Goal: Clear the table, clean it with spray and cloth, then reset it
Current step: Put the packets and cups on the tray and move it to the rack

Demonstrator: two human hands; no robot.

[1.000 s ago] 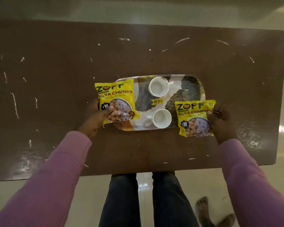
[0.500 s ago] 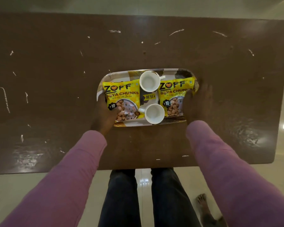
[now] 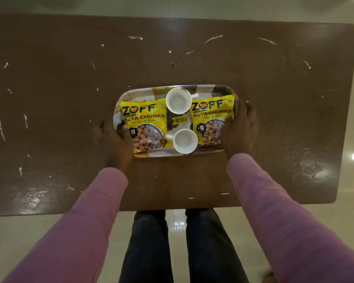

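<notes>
A patterned oval tray lies in the middle of the brown table. On it are two yellow soya chunks packets, one on the left and one on the right, with two empty white cups between them, one at the back and one at the front. My left hand grips the tray's left end, thumb on the rim. My right hand grips the tray's right end, thumb over the right packet's edge.
The tabletop is scratched, with white marks and shiny smears near the front corners. My legs and the pale tiled floor show below the table's near edge. The table's right edge is close to the tray side.
Both packets went from my hands at the tray's sides onto the tray. My hands then shifted outward and closed on the tray's two ends.
</notes>
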